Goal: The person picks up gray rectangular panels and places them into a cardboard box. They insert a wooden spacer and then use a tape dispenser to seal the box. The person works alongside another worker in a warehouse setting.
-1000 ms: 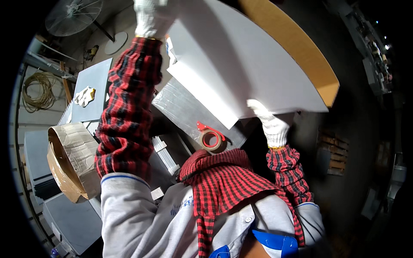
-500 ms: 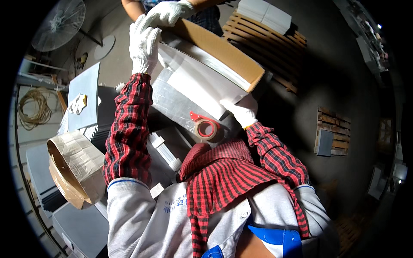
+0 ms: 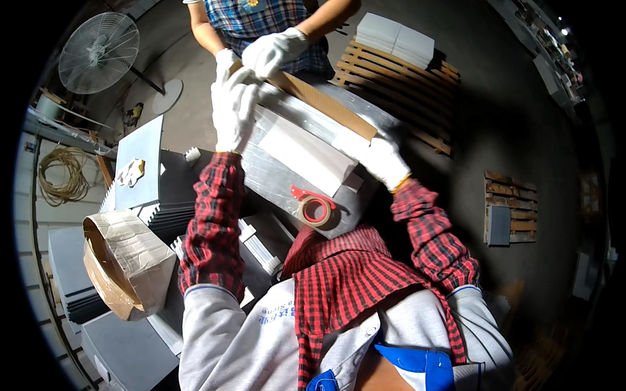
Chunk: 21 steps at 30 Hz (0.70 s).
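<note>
Fan: far left, standing on the floor
Paper roll: near left, brown, lying on stacked grey panels
Left hand: white-gloved, fingers curled over the left end of the cardboard strip; gripping it
Wrapped panel: centre, film-covered, under the strip, tilted up from the chest
Tape dispenser: red, resting on the panel's near edge
Right hand: white-gloved, closed on the strip's right end and panel edge
Co-worker's hand: far, gloved, on the strip's far end
Wooden pallet: far right
</note>
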Tool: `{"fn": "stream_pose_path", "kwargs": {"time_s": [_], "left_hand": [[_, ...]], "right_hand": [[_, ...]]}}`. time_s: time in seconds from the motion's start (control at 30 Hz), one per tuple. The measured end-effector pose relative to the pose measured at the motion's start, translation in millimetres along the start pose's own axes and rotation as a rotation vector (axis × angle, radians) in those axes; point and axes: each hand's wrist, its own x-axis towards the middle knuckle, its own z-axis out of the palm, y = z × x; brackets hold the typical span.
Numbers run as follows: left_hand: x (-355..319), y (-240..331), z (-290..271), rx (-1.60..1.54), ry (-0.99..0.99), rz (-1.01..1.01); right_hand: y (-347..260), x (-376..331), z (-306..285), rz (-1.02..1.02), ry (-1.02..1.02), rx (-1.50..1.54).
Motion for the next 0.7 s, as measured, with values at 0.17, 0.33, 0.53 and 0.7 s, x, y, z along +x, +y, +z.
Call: {"fn": "stream_pose_path", "kwargs": {"time_s": [0.17,0.33,0.53,0.7], "left_hand": [[-32,36,14,-0.266,0.237,-0.247],[-33,56,24,-0.543,0.283,-0.482],[-14,74,32,-0.777,0.177,-0.803],[-4,71,74,-0.127,0.161,-0.716]], "right_hand": [[-27,9,21,0.055,-0.102,-0.134],[-12,6,25,-0.081,-0.002,-0.143],[-12,7,31,-0.032,0.126,0.016],[33,-13,30,0.318,-0.027,0.336]]}}
